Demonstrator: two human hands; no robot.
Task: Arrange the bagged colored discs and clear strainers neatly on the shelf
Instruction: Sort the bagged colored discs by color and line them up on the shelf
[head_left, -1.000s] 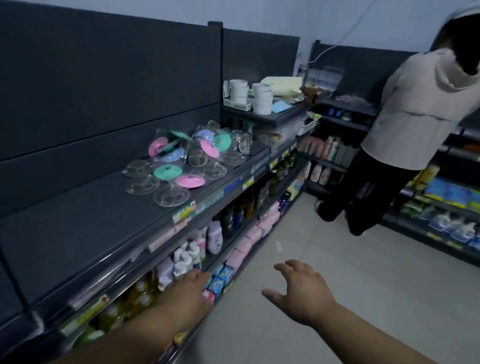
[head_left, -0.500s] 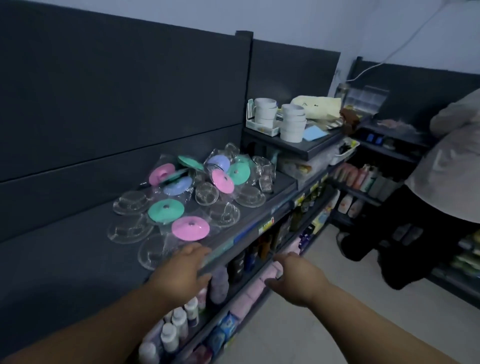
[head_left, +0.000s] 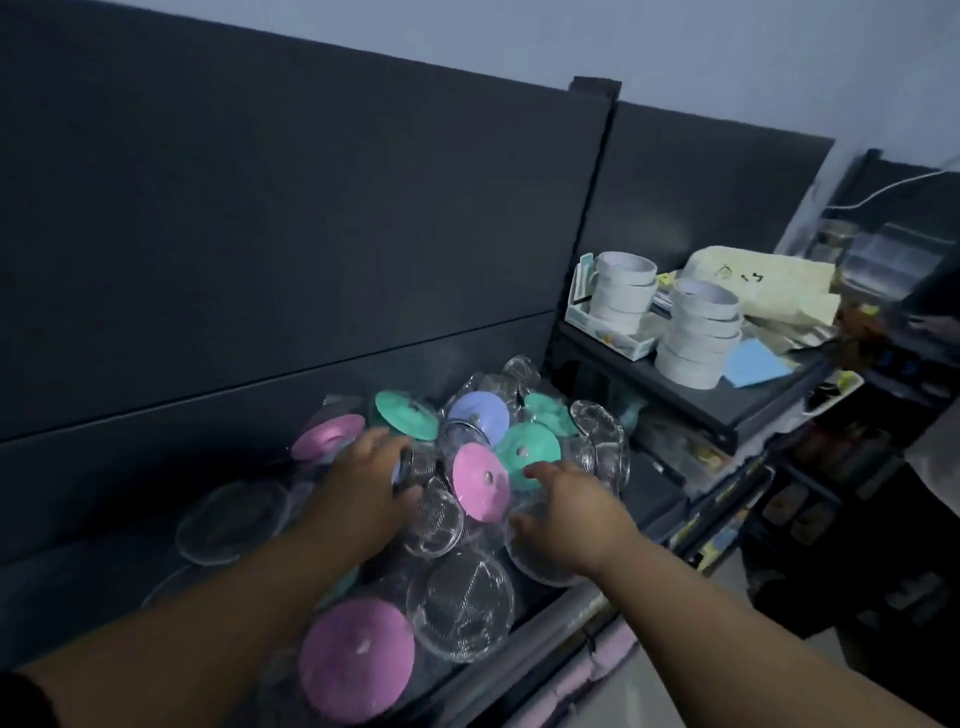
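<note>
A loose heap of bagged colored discs and clear strainers lies on the dark shelf (head_left: 652, 486). I see a pink disc (head_left: 480, 488) at its middle, a green disc (head_left: 527, 452), a lavender disc (head_left: 478, 415) behind, and a large pink disc (head_left: 358, 660) nearest me. Beside that one lies a clear strainer (head_left: 460, 605). My left hand (head_left: 363, 488) reaches into the heap, its fingers and thumb curled round a clear bagged piece (head_left: 415, 470). My right hand (head_left: 566, 512) hovers with its fingers spread over the heap's right side, above another clear strainer (head_left: 540, 566).
Right of the heap a raised shelf carries two stacks of white rolls (head_left: 696, 332), a blue cloth (head_left: 756, 361) and a cream bag (head_left: 763, 286). A flat clear strainer (head_left: 231, 519) lies apart on the left. Stocked lower shelves and a person (head_left: 930, 441) stand at the right.
I have stepped closer. Both hands rose from below the shelf edge into the heap, and the left one now closes on a bagged piece.
</note>
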